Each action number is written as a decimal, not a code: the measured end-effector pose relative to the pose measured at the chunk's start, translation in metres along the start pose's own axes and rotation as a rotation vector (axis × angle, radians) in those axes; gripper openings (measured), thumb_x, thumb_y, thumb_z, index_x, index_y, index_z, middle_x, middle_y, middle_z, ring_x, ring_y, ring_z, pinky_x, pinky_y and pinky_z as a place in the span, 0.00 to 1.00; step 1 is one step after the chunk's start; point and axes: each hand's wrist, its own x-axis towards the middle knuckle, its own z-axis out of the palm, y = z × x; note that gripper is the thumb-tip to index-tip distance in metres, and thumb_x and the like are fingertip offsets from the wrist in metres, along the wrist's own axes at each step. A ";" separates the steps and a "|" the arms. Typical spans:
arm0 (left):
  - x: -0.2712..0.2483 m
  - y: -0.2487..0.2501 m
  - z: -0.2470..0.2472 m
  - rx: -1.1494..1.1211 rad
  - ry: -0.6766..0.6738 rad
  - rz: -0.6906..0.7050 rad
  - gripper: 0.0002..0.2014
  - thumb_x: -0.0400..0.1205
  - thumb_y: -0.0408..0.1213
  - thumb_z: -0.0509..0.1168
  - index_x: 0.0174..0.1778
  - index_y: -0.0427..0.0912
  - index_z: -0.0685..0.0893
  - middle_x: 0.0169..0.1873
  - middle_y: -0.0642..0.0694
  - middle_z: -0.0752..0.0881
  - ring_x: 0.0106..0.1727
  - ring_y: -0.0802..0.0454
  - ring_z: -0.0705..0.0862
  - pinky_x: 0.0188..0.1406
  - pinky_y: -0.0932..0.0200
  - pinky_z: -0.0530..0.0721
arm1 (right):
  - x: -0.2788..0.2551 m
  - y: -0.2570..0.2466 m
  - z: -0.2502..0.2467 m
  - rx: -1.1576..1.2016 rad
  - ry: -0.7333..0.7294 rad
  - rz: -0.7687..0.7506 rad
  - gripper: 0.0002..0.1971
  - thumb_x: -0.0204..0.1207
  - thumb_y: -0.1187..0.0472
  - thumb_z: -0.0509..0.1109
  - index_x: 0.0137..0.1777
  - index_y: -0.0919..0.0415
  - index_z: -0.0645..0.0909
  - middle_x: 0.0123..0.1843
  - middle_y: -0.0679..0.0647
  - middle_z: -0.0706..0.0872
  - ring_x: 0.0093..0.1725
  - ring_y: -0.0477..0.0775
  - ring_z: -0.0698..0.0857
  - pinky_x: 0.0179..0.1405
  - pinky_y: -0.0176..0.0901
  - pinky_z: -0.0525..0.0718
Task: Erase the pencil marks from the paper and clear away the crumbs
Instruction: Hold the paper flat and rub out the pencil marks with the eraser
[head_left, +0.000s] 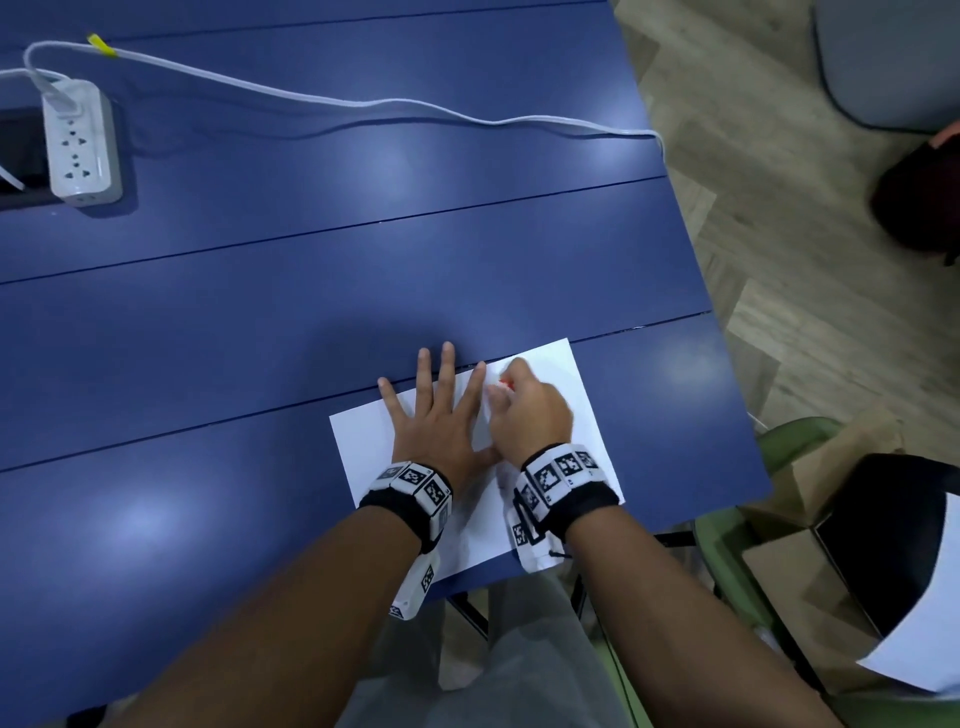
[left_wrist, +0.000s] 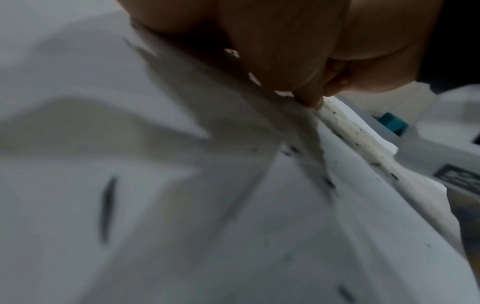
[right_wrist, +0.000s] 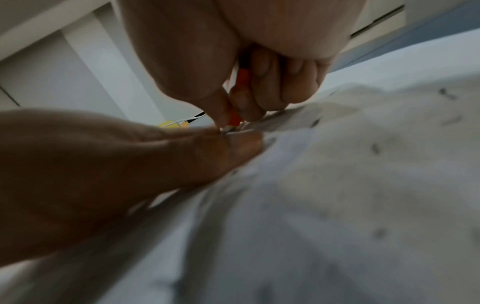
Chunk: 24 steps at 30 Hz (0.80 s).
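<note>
Pressing paper (head_left: 540, 371) flat, left hand (head_left: 441, 415) splays; right hand (head_left: 527, 413) pinches eraser (right_wrist: 235, 117).

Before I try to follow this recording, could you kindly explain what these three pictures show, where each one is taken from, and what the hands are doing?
There is no machine here: a person works with bare hands, wearing wristbands with black-and-white markers. The large picture comes from a camera on the person's head, looking down at a blue table. The other two come from cameras on each wrist, very close and blurry.

On the table lies a white sheet of paper. The left hand lies flat with spread fingers, holding the sheet down. The right hand pinches a small orange-red tool, most likely a pencil-end eraser, with its tip on the paper. The wrist views show dark eraser crumbs scattered on the sheet, so the clearing is not yet done.

Farther off sit a white power strip and a white cable.
</note>
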 end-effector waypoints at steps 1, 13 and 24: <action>0.000 0.001 -0.001 -0.002 -0.003 -0.001 0.52 0.71 0.82 0.36 0.87 0.58 0.32 0.85 0.43 0.25 0.86 0.36 0.26 0.75 0.15 0.33 | -0.001 0.000 0.001 -0.012 -0.017 -0.025 0.07 0.82 0.52 0.63 0.51 0.56 0.73 0.34 0.52 0.79 0.38 0.62 0.81 0.36 0.47 0.77; -0.001 0.002 -0.005 0.007 -0.033 0.006 0.54 0.65 0.83 0.22 0.86 0.57 0.28 0.85 0.43 0.24 0.85 0.36 0.24 0.74 0.14 0.33 | 0.016 0.005 -0.004 -0.009 0.047 0.025 0.08 0.82 0.52 0.63 0.51 0.56 0.73 0.35 0.53 0.80 0.38 0.63 0.80 0.35 0.46 0.73; -0.002 0.002 -0.003 -0.003 0.000 0.001 0.51 0.75 0.82 0.40 0.87 0.58 0.31 0.84 0.44 0.23 0.84 0.38 0.22 0.74 0.15 0.30 | 0.026 0.036 -0.023 0.019 0.103 0.095 0.07 0.81 0.54 0.63 0.50 0.57 0.74 0.34 0.55 0.80 0.38 0.65 0.81 0.33 0.46 0.71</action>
